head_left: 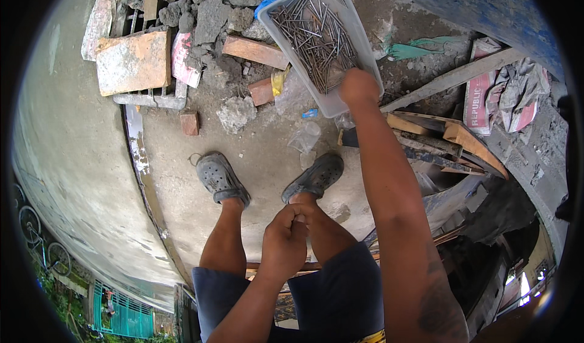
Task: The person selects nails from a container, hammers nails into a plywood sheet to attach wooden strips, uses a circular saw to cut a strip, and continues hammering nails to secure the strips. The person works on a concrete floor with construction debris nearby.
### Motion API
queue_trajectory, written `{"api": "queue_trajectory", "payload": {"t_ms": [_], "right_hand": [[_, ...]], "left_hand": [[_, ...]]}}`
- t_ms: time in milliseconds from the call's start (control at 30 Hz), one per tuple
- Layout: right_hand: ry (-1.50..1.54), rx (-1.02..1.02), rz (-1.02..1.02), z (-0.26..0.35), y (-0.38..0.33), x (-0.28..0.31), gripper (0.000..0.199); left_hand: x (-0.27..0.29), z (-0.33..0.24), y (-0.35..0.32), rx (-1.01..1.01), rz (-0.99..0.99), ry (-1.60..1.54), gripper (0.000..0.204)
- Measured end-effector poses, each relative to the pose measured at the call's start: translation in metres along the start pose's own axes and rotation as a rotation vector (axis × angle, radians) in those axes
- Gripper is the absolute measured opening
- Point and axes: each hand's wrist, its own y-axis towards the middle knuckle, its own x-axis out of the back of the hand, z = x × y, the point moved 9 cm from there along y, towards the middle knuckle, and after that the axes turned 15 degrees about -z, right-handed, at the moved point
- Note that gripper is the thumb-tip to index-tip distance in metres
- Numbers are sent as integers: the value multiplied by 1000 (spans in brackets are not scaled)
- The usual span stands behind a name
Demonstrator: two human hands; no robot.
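A clear plastic container [281, 34] at the far side holds many loose nails [316, 35], some of them rusty. My right hand [360, 87] reaches into its near right part, by the rim. The fingers there curl down over the nails, and what they grip is hidden. My left hand [286, 245] is closed in front of my knees, thumb pressed against the fingers. Whatever it holds, if anything, does not show.
Concrete rubble [213, 20], a wooden block [255, 49] and brick pieces lie beyond my clogs [222, 175]. Right of the container are a long plank [456, 78], a crumpled paper sack [508, 96] and stacked wood scraps [438, 139]. A wall [67, 178] runs along the left.
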Motion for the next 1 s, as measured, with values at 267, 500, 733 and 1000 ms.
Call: {"api": "queue_trajectory", "payload": {"t_ms": [267,500,733,1000], "right_hand": [[145,-215,60,6,20,-23,30],[220,-368,60,4,17,-42,29],[167,-296,144,22,13,-42,30],[319,-428,89,17,9,-50,33]], "left_hand": [[1,-7,-4,-43,22,40,18],[2,-13,-6,19,14,78,18],[-4,-18,-16,153,52,5,20],[0,-12,-11,-4,37,71,20]]}}
